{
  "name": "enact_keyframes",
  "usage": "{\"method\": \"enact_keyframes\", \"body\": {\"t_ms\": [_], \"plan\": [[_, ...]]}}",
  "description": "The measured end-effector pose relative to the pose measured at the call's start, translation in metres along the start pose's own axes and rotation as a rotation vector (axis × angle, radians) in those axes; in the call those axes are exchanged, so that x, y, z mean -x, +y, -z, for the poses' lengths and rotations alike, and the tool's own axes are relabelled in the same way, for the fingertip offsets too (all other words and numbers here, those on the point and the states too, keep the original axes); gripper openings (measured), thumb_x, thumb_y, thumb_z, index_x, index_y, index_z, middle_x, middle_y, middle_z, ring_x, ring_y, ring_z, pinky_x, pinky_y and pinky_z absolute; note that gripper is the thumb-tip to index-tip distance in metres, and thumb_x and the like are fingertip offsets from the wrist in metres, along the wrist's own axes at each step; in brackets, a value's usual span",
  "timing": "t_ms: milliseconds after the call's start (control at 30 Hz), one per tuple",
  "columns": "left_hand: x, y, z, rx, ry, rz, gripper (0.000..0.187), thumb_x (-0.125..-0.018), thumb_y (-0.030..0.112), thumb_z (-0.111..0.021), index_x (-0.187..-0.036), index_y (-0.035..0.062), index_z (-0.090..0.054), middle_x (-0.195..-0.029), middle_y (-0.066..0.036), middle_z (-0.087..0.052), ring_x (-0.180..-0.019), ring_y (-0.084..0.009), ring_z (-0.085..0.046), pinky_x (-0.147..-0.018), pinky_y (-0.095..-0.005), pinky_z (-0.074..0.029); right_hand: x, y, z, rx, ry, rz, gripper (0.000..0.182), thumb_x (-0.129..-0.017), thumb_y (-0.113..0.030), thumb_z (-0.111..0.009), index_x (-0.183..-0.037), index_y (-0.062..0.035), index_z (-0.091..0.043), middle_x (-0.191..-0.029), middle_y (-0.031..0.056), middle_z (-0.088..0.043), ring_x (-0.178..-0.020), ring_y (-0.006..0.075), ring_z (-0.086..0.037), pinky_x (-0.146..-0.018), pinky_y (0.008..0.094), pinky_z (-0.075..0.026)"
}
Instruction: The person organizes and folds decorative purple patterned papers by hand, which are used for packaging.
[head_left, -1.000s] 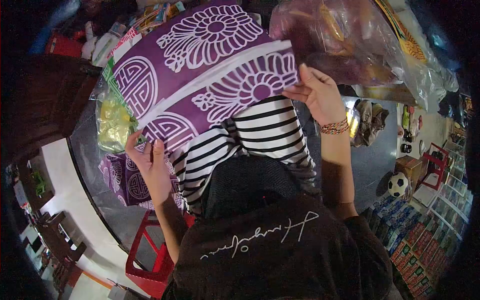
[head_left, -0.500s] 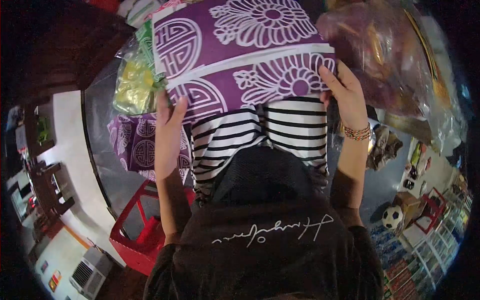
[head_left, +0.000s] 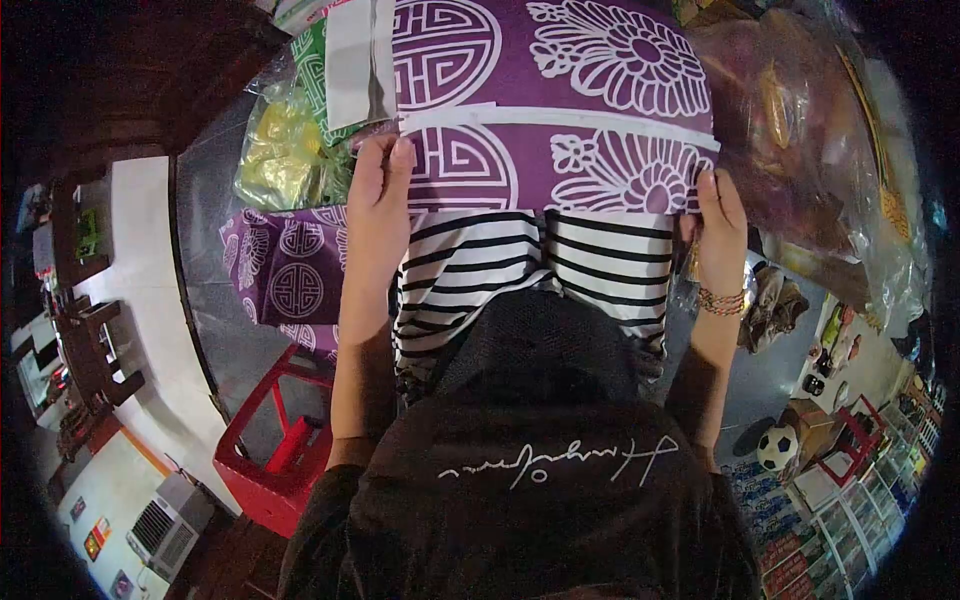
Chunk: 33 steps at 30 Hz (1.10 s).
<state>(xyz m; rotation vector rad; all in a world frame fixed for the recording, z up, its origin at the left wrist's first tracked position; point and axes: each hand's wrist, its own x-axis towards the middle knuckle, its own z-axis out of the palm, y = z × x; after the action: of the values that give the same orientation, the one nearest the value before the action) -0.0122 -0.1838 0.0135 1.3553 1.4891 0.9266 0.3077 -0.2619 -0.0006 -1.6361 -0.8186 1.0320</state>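
Note:
A purple sheet (head_left: 610,120) with white round emblems and flower motifs spreads over the knees in striped trousers (head_left: 610,260). It looks like printed paper, with a pale strip running across it. At its near left corner, my left hand (head_left: 380,190) pinches the edge between thumb and fingers. My right hand (head_left: 720,220) grips the near right corner, thumb on top and the other fingers hidden beneath. A plain white piece (head_left: 347,65) shows along the sheet's left side.
Left of the knees are a clear bag of yellow items (head_left: 280,150) and more purple patterned material (head_left: 290,260). A red stool (head_left: 265,460) stands near my left arm. Large clear plastic bags (head_left: 800,130) lie at the right. A football (head_left: 776,449) sits by a cardboard box (head_left: 815,425).
The purple sheet has shifted right and now sits more level. My left hand has moved up and right with its edge; my right hand has moved slightly down and right.

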Motion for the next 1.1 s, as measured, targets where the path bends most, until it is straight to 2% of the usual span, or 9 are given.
{"method": "enact_keyframes", "body": {"t_ms": [100,200,233,300,333,400,467,633,1100], "plan": [[0.002,0.011,-0.005,-0.119,0.068,-0.164,0.024,-0.096,0.021,-0.053,-0.104,-0.0014,-0.054,-0.093,-0.007,-0.056,-0.087,-0.0139,-0.051,-0.082,-0.0263,-0.041,-0.004,-0.001,0.002,-0.019,0.068,0.018,0.022,-0.098,-0.022,-0.051,-0.105,-0.0017,-0.054,-0.076,-0.0029,-0.05,-0.056,0.0036,-0.042,-0.048,0.0199,-0.037],[0.008,0.025,-0.01,-0.128,0.25,-0.317,0.021,-0.092,0.019,-0.059,-0.104,0.002,-0.056,-0.096,-0.009,-0.058,-0.089,-0.0181,-0.055,-0.082,-0.0302,-0.043,0.001,-0.013,-0.012,0.291,0.164,0.316,0.027,-0.094,-0.016,-0.055,-0.117,-0.0015,-0.051,-0.102,0.0047,-0.057,-0.091,0.0136,-0.053,-0.084,0.0302,-0.044],[0.014,0.028,-0.011,-0.126,0.246,-0.313,0.021,-0.092,0.019,-0.059,-0.104,0.002,-0.056,-0.096,-0.009,-0.058,-0.089,-0.0181,-0.055,-0.082,-0.0302,-0.043,0.006,-0.019,-0.016,0.296,0.166,0.312,0.027,-0.094,-0.016,-0.055,-0.117,-0.0015,-0.051,-0.102,0.0047,-0.057,-0.091,0.0136,-0.053,-0.084,0.0302,-0.044],[0.026,0.034,-0.013,-0.527,0.207,-0.775,0.029,-0.089,0.016,-0.059,-0.114,0.0021,-0.056,-0.112,-0.011,-0.058,-0.101,-0.0202,-0.056,-0.087,-0.031,-0.044,0.019,-0.039,-0.023,0.561,0.359,0.656,0.033,-0.091,-0.014,-0.058,-0.122,-0.0042,-0.052,-0.114,0.0099,-0.058,-0.108,0.022,-0.053,-0.095,0.0372,-0.039],[0.028,0.04,-0.015,-0.527,0.208,-0.77,0.029,-0.089,0.016,-0.059,-0.114,0.0021,-0.056,-0.112,-0.011,-0.058,-0.101,-0.0202,-0.056,-0.087,-0.031,-0.044,0.026,-0.046,-0.026,0.563,0.355,0.654,0.033,-0.091,-0.014,-0.058,-0.122,-0.0042,-0.052,-0.114,0.0099,-0.058,-0.108,0.022,-0.053,-0.095,0.0372,-0.039],[0.033,0.052,-0.02,-0.71,-0.37,-1.173,0.032,-0.082,0.011,-0.058,-0.113,0.0039,-0.06,-0.118,-0.01,-0.058,-0.112,-0.0232,-0.055,-0.094,-0.0346,-0.044,0.038,-0.057,-0.035,1.033,0.042,0.968,0.041,-0.086,-0.01,-0.058,-0.127,-0.0078,-0.054,-0.127,0.0078,-0.055,-0.119,0.0245,-0.05,-0.101,0.0407,-0.036],[0.021,0.036,-0.035,-0.698,-0.41,-1.193,0.034,-0.078,0.01,-0.056,-0.111,0.0043,-0.062,-0.119,-0.009,-0.058,-0.115,-0.0237,-0.054,-0.098,-0.037,-0.043,0.036,-0.059,-0.05,1.098,-0.189,1.021,0.045,-0.082,-0.01,-0.055,-0.127,-0.0096,-0.055,-0.135,0.0015,-0.05,-0.126,0.0209,-0.045,-0.107,0.0428,-0.031],[-0.001,0.023,-0.036,-0.73,-0.426,-1.233,0.035,-0.072,0.009,-0.057,-0.106,0.0036,-0.064,-0.112,-0.01,-0.063,-0.112,-0.0244,-0.057,-0.103,-0.0403,-0.043,0.021,-0.04,-0.069,1.105,-0.253,1.075,0.045,-0.079,-0.011,-0.053,-0.124,-0.0108,-0.058,-0.133,0.0006,-0.052,-0.128,0.0169,-0.044,-0.111,0.0451,-0.028],[-0.011,0.078,-0.021,-0.654,-0.187,-1.407,0.026,-0.074,0.006,-0.062,-0.098,-0.0019,-0.067,-0.102,-0.013,-0.067,-0.099,-0.0248,-0.065,-0.088,-0.0361,-0.054,-0.005,-0.074,-0.062,0.789,-0.003,1.539,0.023,-0.073,-0.012,-0.065,-0.095,-0.0073,-0.071,-0.093,0.0057,-0.07,-0.092,0.0163,-0.066,-0.087,0.0355,-0.051]]}}
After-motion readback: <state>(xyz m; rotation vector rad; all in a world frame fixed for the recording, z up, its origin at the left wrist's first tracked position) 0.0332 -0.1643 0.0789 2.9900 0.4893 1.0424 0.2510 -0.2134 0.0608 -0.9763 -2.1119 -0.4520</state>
